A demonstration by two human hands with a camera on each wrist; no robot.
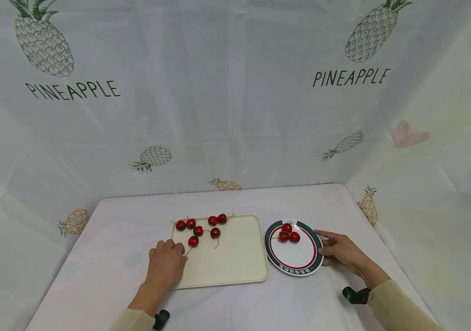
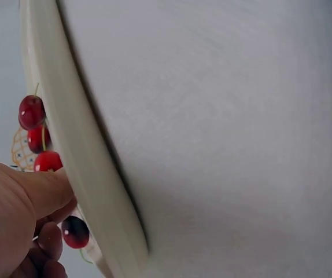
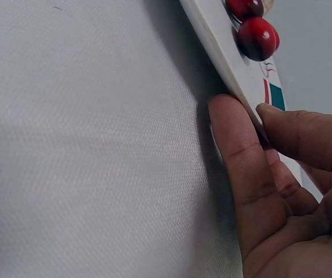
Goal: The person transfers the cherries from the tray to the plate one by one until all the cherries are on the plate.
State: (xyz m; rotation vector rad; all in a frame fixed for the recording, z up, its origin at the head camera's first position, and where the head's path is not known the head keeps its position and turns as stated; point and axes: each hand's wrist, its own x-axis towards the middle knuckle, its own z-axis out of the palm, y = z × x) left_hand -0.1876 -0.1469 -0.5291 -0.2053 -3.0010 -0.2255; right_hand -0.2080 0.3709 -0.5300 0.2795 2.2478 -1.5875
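My left hand (image 1: 167, 266) reaches over the left rim of a cream rectangular tray (image 1: 235, 262). Thumb and fingers are curled together and seem to pinch the stem of a red cherry (image 1: 193, 241); the contact itself is partly hidden. This cherry (image 2: 48, 162) shows just above the thumb in the left wrist view. My right hand (image 1: 341, 252) grips the right edge of a round plate (image 1: 293, 257) with a green band and red ring, thumb over the rim and a finger (image 3: 244, 153) beneath. Three cherries (image 1: 284, 236) sit together on the plate.
Several other stemmed cherries (image 1: 198, 231) lie in the tray's upper left part. The plate stands beside the tray's right side. A white cloth (image 1: 136, 216) covers the table, and pineapple-printed curtains (image 1: 227, 92) hang behind and at the sides.
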